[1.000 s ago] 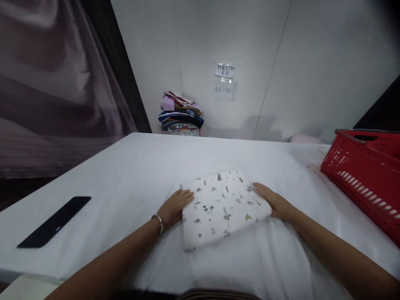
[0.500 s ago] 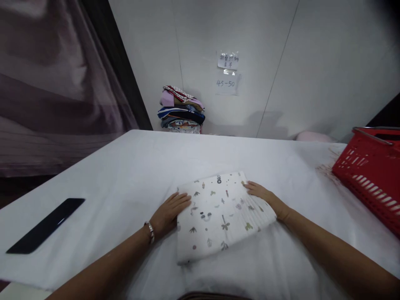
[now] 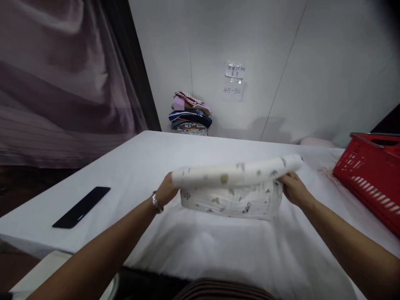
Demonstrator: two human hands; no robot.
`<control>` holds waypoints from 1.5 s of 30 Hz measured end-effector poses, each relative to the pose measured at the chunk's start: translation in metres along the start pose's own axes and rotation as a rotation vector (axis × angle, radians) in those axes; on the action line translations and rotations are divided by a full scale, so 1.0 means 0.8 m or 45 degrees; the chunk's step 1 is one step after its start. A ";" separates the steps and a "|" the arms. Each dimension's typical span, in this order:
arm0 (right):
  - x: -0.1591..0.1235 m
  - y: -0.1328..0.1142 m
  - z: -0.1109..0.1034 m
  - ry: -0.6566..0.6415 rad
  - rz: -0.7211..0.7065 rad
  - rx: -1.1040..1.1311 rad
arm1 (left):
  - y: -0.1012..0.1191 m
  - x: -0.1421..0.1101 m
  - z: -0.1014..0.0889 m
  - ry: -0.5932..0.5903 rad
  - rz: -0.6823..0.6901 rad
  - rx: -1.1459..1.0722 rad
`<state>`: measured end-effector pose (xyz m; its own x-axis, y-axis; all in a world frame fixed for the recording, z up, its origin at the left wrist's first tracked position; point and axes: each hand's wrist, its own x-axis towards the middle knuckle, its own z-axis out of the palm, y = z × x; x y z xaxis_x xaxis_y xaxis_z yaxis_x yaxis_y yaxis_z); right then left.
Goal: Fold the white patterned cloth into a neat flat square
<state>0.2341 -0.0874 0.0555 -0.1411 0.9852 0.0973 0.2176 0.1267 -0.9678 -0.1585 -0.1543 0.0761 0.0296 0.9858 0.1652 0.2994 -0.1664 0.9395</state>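
Note:
A folded white cloth (image 3: 225,196) printed with small plants and figures is held up off the table between my two hands, its top part bent over and blurred by motion. My left hand (image 3: 167,189), with a silver bracelet at the wrist, grips the cloth's left end. At its right end, my right hand (image 3: 292,187) has its fingers closed round the edge. Part of the fingers of both hands is hidden by the fabric.
The white-covered table (image 3: 150,154) carries a black flat slab (image 3: 81,207) at left and a red basket (image 3: 370,175) at right. Behind stands a stack of folded fabrics (image 3: 191,114) by the wall with paper signs (image 3: 234,89). A curtain (image 3: 56,83) hangs at left.
The cloth lay flat with both hands resting open on it. Now both hands grip its ends, and it is lifted and tilted, the far side folding over. The camera view has shifted slightly.

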 end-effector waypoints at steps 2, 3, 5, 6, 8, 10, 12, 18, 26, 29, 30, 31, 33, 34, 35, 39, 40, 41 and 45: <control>0.016 -0.004 0.017 -0.030 0.066 0.174 | -0.008 0.018 0.007 0.035 -0.218 -0.248; 0.024 -0.002 0.027 -0.045 0.139 0.240 | -0.018 0.028 0.012 -0.010 -0.351 -0.354; 0.040 0.013 0.046 -0.049 0.392 0.270 | -0.044 0.044 0.025 -0.010 -0.634 -0.410; 0.047 0.024 0.055 -0.041 0.542 0.235 | -0.058 0.050 0.032 0.025 -0.781 -0.373; 0.056 0.046 0.067 0.011 0.739 0.109 | -0.081 0.058 0.044 0.070 -0.935 -0.302; 0.058 0.062 0.073 0.031 0.735 -0.011 | -0.095 0.060 0.050 0.069 -0.958 -0.267; 0.054 0.067 0.073 0.045 0.655 -0.111 | -0.100 0.060 0.051 0.039 -0.928 -0.249; 0.020 0.054 0.070 0.029 0.620 -0.204 | -0.104 0.054 0.043 0.062 -0.676 0.116; -0.006 0.059 0.077 0.112 0.486 -0.304 | -0.101 0.035 0.045 0.129 -0.528 0.537; -0.017 0.067 0.069 0.190 0.431 -0.321 | -0.100 0.020 0.042 0.081 -0.431 0.742; -0.023 0.069 0.065 0.227 0.390 -0.296 | -0.100 0.013 0.041 0.090 -0.376 0.802; -0.031 0.072 0.060 0.263 0.338 -0.265 | -0.101 0.007 0.040 0.114 -0.300 0.845; -0.047 0.075 0.052 0.316 0.243 -0.219 | -0.103 -0.006 0.040 0.183 -0.078 0.876; -0.055 0.074 0.049 0.318 0.219 -0.208 | -0.103 -0.012 0.041 0.208 0.059 0.877; -0.063 0.073 0.047 0.305 0.212 -0.207 | -0.104 -0.016 0.044 0.215 0.196 0.878; -0.077 0.060 0.048 0.196 0.257 -0.246 | -0.104 -0.026 0.057 0.111 0.549 0.909; -0.076 0.058 0.049 0.172 0.274 -0.261 | -0.105 -0.027 0.060 0.078 0.582 0.915; -0.074 0.056 0.051 0.148 0.294 -0.279 | -0.105 -0.029 0.063 0.054 0.604 0.921; -0.060 0.056 0.054 0.088 0.390 -0.395 | -0.109 -0.034 0.065 0.015 0.650 0.932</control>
<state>0.2092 -0.1342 -0.0026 0.0377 0.9867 -0.1582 0.5204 -0.1545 -0.8398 -0.1355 -0.1651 -0.0262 0.3173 0.7943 0.5181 0.7866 -0.5256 0.3240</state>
